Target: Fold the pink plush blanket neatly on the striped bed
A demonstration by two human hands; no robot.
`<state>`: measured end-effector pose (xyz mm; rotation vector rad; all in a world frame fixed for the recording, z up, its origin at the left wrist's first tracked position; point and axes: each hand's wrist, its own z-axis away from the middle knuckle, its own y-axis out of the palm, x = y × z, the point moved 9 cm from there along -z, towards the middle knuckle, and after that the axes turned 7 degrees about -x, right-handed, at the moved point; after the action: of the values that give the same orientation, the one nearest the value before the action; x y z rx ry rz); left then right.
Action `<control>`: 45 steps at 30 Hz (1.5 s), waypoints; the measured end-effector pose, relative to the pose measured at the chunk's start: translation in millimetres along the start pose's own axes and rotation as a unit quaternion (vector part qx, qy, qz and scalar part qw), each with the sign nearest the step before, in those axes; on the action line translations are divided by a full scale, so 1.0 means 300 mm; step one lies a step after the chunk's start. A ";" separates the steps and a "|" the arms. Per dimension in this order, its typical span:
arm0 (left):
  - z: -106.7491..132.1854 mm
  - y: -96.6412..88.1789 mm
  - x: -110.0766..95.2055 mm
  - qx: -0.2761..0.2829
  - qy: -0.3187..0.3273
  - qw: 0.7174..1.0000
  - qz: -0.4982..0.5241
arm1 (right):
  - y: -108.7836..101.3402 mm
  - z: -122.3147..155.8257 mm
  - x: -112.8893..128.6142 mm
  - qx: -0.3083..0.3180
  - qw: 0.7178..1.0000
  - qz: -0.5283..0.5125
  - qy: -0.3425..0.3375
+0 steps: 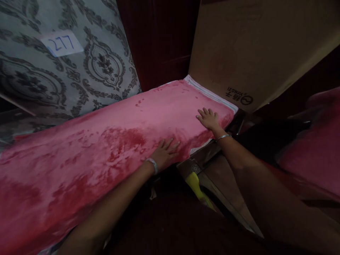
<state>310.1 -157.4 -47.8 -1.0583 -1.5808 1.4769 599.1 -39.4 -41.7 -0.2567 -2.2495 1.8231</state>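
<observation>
A long pink plush fabric (159, 106) lies spread out flat, with darker red patches where its pile is brushed the other way. Near its front edge my left hand (164, 154) rests palm down, fingers spread. Farther right, close to the fabric's white-edged end, my right hand (208, 118) also lies flat on the pile with its fingers apart. Neither hand grips anything. A bracelet circles each wrist.
Behind the fabric's right end stands a large cardboard sheet (239, 46) with printed lettering. Patterned grey wallpaper (106, 63) bears a paper label (62, 42) reading 277. Below my hands is a yellow object (196, 186); more pink fabric (313, 152) sits at right.
</observation>
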 end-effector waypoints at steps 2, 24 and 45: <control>0.028 -0.019 -0.046 -0.003 0.049 0.998 0.029 | 0.004 -0.001 -0.001 -0.006 1.000 0.000 -0.001; -0.073 -0.084 -0.063 -0.052 -0.015 0.991 0.125 | -0.005 0.024 0.004 -0.021 1.000 -0.004 -0.002; 0.671 -0.136 0.315 -0.056 -0.465 0.884 -0.012 | 0.001 0.073 0.018 0.024 0.999 0.023 -0.025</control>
<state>85.1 -153.4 -27.5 -0.3402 -2.3171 2.0467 587.7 -58.2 -46.0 -0.2588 -2.2462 1.9246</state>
